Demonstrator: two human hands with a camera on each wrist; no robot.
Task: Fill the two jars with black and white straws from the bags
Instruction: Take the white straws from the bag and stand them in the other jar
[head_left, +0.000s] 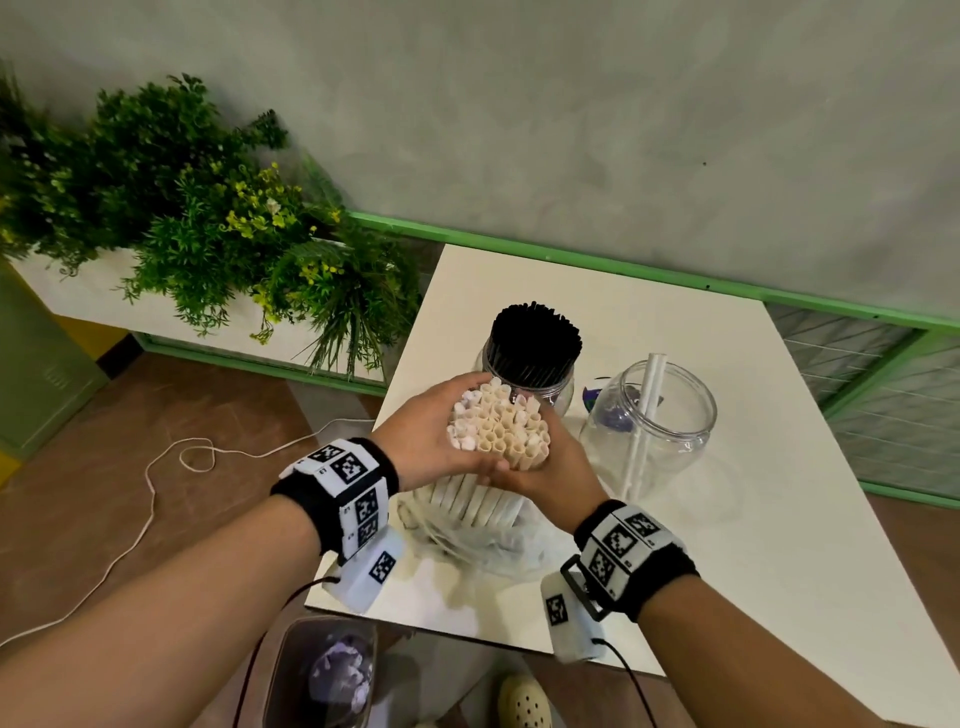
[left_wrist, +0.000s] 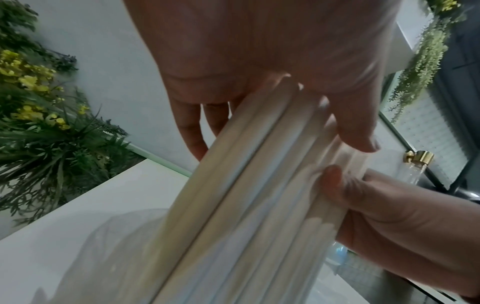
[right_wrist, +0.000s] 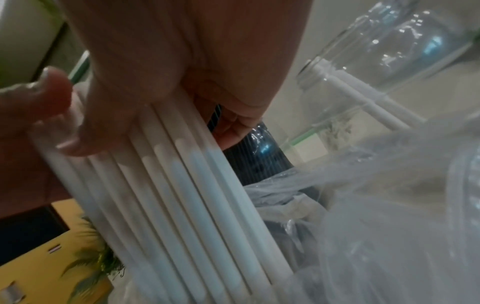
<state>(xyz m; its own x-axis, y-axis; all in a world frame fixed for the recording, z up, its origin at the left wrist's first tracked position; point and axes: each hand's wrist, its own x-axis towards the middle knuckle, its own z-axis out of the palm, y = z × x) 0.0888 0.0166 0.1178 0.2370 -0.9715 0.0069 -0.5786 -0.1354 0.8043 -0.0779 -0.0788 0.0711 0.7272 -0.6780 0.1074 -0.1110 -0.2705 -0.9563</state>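
Both hands, left hand (head_left: 423, 434) and right hand (head_left: 540, 467), curl around the white straw bundle (head_left: 497, 427), lower ends inside the plastic bag (head_left: 483, 545) on the table (head_left: 779, 493). Black jar (head_left: 530, 358) looks full; clear jar (head_left: 660, 415) holds about two white straws. Bag contents unreadable.

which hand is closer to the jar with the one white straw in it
Right. The right hand grips the white straw bundle just beside the near-empty jar; the left hand holds the bundle's far side.

Blk wristbands (head_left: 332, 499) w/ marker tags
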